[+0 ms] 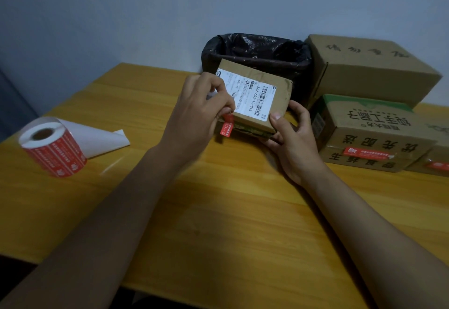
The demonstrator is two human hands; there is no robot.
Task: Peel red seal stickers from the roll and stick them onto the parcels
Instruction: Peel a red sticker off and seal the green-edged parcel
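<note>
A small brown parcel [274, 90] with a white shipping label is tilted up above the wooden table [218, 211]. My right hand [291, 138] grips its near right corner, thumb on the label. My left hand [201, 109] pinches a red seal sticker [227, 126], which hangs down at the parcel's near left edge. The roll of red stickers [52, 146] lies at the left of the table, with a strip of white backing paper [97, 138] trailing to its right.
A bin lined with a black bag [257, 51] stands behind the parcel. At the right are a large plain box [369, 68], a printed box [369, 133] bearing a red sticker, and another box [435, 160] at the frame edge.
</note>
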